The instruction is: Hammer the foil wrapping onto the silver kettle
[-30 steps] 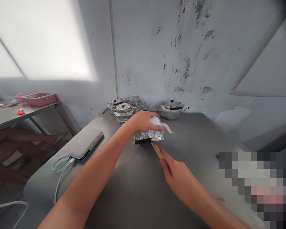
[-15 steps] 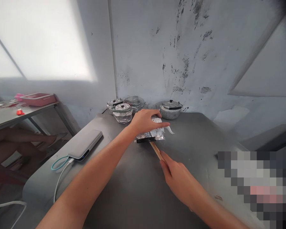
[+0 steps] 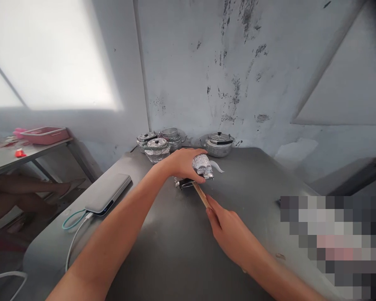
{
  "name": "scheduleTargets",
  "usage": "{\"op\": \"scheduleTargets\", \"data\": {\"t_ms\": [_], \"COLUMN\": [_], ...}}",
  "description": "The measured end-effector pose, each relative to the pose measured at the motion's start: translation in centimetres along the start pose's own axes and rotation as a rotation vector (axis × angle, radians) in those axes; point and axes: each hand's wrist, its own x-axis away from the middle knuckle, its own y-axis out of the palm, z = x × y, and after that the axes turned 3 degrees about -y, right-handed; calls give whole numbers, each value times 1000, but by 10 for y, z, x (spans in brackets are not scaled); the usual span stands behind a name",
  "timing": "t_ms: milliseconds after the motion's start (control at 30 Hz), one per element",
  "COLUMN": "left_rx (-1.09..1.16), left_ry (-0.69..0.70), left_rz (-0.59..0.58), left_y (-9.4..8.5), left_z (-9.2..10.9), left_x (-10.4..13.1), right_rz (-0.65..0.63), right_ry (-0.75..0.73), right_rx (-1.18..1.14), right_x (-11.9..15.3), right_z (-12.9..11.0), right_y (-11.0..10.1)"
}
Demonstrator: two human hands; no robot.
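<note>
My left hand [image 3: 185,161] is wrapped over a small foil-covered kettle [image 3: 203,164], which lies tipped with its opening towards me. A pale curved spout [image 3: 217,167] sticks out on its right side, and a black handle strip [image 3: 185,182] crosses near the rim. In my right hand [image 3: 227,223] is a flat wooden stick [image 3: 201,195], gripped between thumb and fingers. The stick's far end reaches the kettle's opening, where its tip is hidden. Behind my left hand stand small foil pots with lids [image 3: 157,151].
A lidded silver pot [image 3: 218,145] stands by the wall. To the left lies a power bank [image 3: 108,194] with a white cable [image 3: 71,246]. A pink basket [image 3: 45,135] sits on another table, with a person's legs [image 3: 25,196] beneath. A blurred patch covers the right side.
My left hand has rolled the kettle and shifted its grip, with the thumb now lower near the rim. The view has swung slightly right. The stick stays at the opening.
</note>
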Motion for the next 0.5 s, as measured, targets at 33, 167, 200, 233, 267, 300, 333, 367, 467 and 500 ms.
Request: {"op": "scheduleTargets", "data": {"t_ms": [33,167,200,233,267,300,333,367,467,500], "left_rx": [4,9,12,17,23,29,35,38,25,19], "left_ry": [4,5,3,1,-3,-6,-7,-8,-5,-1], "left_rz": [1,0,-3,-6,-8,-10,-11,-14,-24,-26], "left_y": [0,-1,-1,-2,-3,-3,-4,-4,-4,-4], "left_z": [-1,-1,-1,-1,-1,0,0,0,-1,-1], "left_x": [0,0,0,0,0,1,1,1,0,0], "right_rz": [0,4,13,22,24,20,14,5,13,25], "right_ry": [0,-12,-13,-14,-18,-28,-40,-51,-28,-15], "right_rx": [1,-4,-13,-16,-14,-8,-1,3,-7,-5], "right_x": [0,0,0,0,-1,-1,-2,-2,0,0], "right_z": [0,1,1,1,1,0,-1,-2,-5,-5], "right_y": [0,-1,-1,-2,-4,-5,-7,-8,-12,-13]}}
